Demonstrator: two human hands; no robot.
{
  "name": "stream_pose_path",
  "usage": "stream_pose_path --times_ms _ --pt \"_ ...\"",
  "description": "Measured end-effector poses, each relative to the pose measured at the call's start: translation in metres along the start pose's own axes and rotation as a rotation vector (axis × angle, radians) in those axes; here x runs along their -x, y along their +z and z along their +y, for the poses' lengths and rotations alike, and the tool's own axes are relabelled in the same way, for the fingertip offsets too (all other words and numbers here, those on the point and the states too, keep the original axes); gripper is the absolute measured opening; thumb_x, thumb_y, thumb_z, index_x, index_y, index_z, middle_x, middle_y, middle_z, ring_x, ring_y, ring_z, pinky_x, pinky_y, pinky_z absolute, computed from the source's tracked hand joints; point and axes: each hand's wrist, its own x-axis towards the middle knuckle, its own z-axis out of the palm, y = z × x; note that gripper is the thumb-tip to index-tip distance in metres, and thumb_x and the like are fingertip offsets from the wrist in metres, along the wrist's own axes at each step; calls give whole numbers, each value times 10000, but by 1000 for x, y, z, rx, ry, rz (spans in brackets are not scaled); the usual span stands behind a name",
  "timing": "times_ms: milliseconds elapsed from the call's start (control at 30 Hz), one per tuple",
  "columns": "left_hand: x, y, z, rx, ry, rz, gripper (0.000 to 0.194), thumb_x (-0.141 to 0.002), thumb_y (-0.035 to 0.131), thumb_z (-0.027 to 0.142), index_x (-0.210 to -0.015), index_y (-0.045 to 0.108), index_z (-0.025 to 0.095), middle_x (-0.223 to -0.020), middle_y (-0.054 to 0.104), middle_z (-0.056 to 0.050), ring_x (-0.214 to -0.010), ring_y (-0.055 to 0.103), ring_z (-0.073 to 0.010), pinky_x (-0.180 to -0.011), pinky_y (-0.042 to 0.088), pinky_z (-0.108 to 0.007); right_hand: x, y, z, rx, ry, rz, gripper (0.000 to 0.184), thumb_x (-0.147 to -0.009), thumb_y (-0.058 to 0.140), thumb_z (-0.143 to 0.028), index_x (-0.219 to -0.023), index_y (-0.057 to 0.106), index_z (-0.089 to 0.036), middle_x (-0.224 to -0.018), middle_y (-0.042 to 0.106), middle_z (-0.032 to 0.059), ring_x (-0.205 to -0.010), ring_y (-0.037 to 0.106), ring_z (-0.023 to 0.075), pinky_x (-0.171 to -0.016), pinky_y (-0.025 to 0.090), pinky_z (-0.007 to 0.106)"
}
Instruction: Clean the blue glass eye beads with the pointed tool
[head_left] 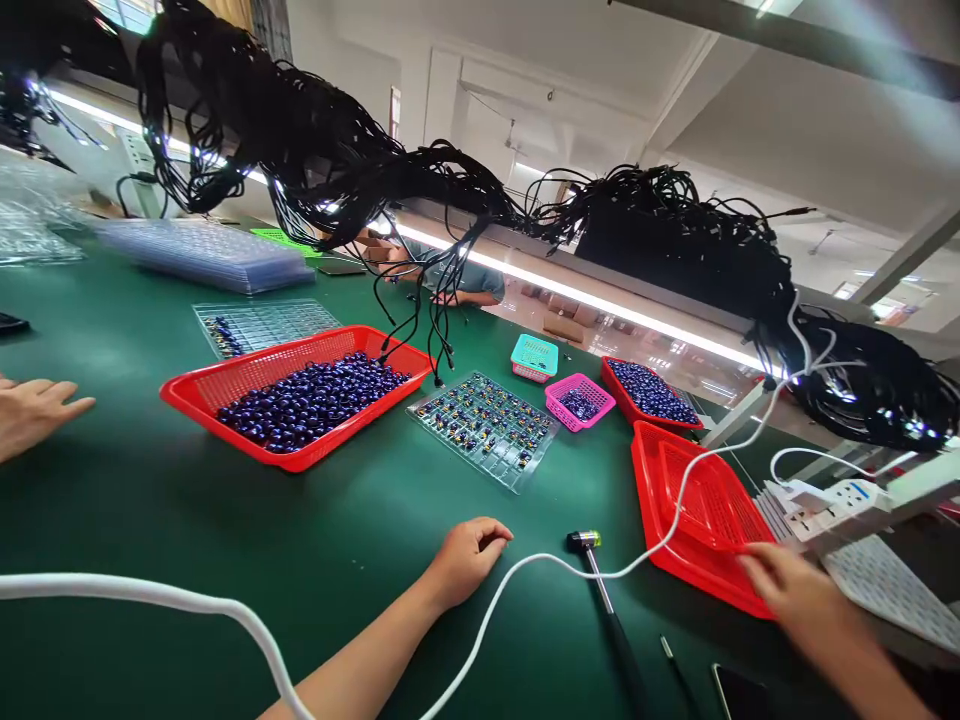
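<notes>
Counter (330,540), green, bearing the following. Nested red baskets (712,490): on the right side, beside a white power strip (840,508); the right hand (810,597) is at their near rim, fingers touching it, though blur leaves it impossible to tell whether they grip. Left hand (466,562): resting on the counter, fingers loosely curled, palm hidden; cannot tell whether they close on anything. Mallet (604,592): between the two hands, crossed by a white cable (540,557). Clear tray (487,425): set with rows of small parts, beyond the left hand. Large red basket (300,457): dark glossy pieces inside, left of the tray. Pink basket (574,419): similar pieces, just beside the tray; turquoise basket (534,357) behind it. Co-worker's hand (34,410): left edge, fingers extended.
</notes>
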Motion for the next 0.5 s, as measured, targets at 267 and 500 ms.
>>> stream_pose_path --times_ms 267,500 --pt "-7 5 -14 59 0 -34 287 -826 521 331 -908 738 162 -849 740 -56 -773 652 -202 -708 475 -280 151 80 -129 38 -247 -180 321 -873 497 -220 -1144 669 -217 -1004 700 106 -938 679 277 -776 552 359" --pt "1 2 2 53 16 -9 300 -840 519 313 -976 709 124 -858 734 -81 -785 657 -200 -702 492 -280 218 118 -176 -136 -173 15 479 -897 429 -267 -1371 503 -261 -896 645 82 -676 704 238 -507 558 296"
